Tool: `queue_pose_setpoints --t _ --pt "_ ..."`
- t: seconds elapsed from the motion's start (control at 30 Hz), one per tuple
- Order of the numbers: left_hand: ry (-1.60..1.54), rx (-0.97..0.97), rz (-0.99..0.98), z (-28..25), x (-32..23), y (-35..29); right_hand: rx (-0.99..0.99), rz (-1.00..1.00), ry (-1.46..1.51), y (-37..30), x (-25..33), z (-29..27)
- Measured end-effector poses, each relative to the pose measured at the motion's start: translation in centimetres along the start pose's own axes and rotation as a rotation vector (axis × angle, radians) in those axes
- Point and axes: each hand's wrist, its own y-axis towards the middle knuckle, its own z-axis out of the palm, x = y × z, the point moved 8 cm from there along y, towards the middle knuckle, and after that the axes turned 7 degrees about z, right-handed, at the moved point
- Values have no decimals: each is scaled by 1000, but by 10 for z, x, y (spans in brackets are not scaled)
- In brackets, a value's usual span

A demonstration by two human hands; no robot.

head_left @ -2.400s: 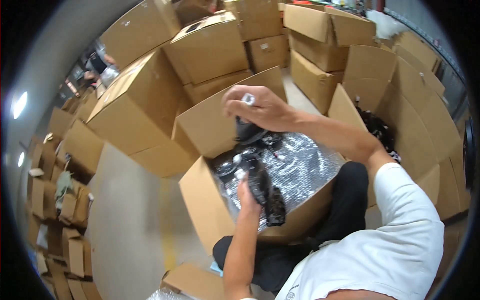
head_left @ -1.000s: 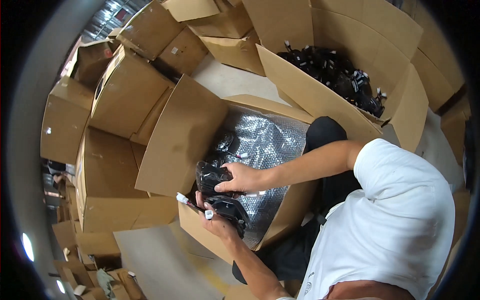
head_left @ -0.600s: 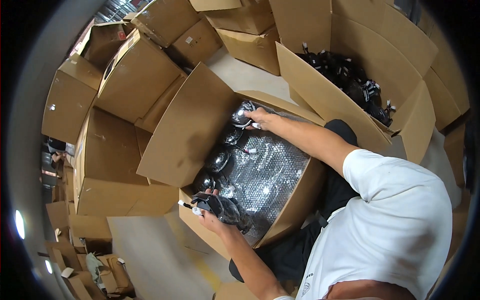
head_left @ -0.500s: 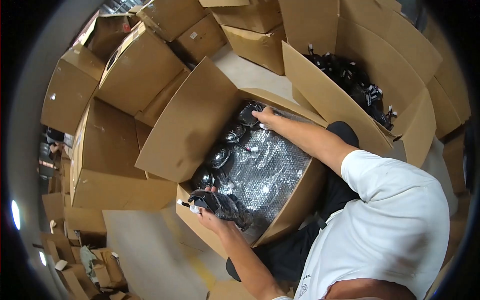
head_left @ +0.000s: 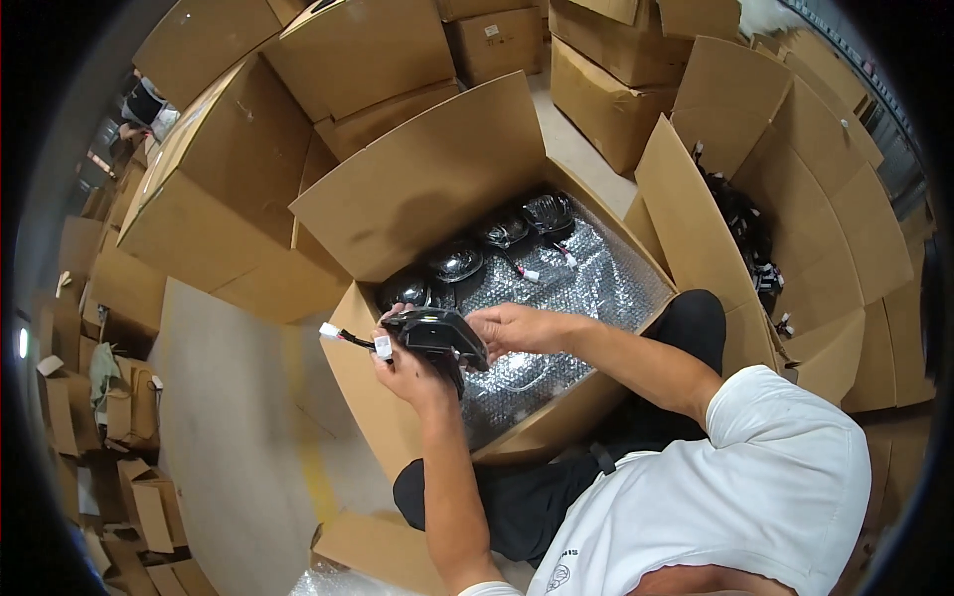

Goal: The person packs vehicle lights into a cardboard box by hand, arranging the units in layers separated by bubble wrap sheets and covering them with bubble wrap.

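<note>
Over the near left part of an opened cardboard box [head_left: 348, 343], my left hand [head_left: 405, 377] is closed round a glossy black part with a cable [head_left: 442, 333]. Its cable ends in a white connector [head_left: 328, 331] and sticks out to the left. My right hand [head_left: 512, 326] grips the same part by its right edge; some of its fingertips are hidden behind it. Inside the box, several rounded black parts [head_left: 457, 261] in clear wrap stand along the far wall, with small white plugs on wires. Silvery bubble wrap [head_left: 507, 382] lies beneath them.
To the right, a tall open box [head_left: 706, 228] holds a heap of black parts with wires. Closed boxes [head_left: 363, 55] are stacked beyond and to the left. Grey floor with a yellow line [head_left: 306, 417] runs along the left; another carton flap [head_left: 383, 551] lies near me.
My right hand has left the wrapped part in the box's far corner and come to the held part. My left hand has turned that part and its plastic wrap shows less. The view has shifted.
</note>
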Motion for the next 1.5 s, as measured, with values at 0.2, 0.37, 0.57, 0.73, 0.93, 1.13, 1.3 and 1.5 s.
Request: queue_pose_setpoints --t 0.2,0.37,0.57,0.73,0.93,1.13,1.3,1.5 --pt "645 166 -260 -25 14 3 -362 -598 -903 -47 95 37" --pt "725 386 -414 -8 17 -16 -85 -993 -1650 -77 116 97" --pt "168 440 -410 9 -23 -14 -126 -562 -1186 -70 143 56" --pt "279 60 -50 -34 -98 37 -495 -454 -596 -49 153 -42" --pt "211 -249 215 -63 -134 40 -307 194 59 28 -12 -43" --pt "186 -200 100 -47 -116 35 -489 270 -203 75 -116 -50" --pt "94 -141 87 -46 -119 31 -667 296 -861 69 -95 -49" --pt "-497 44 -22 -28 -87 35 33 255 311 28 -73 51"
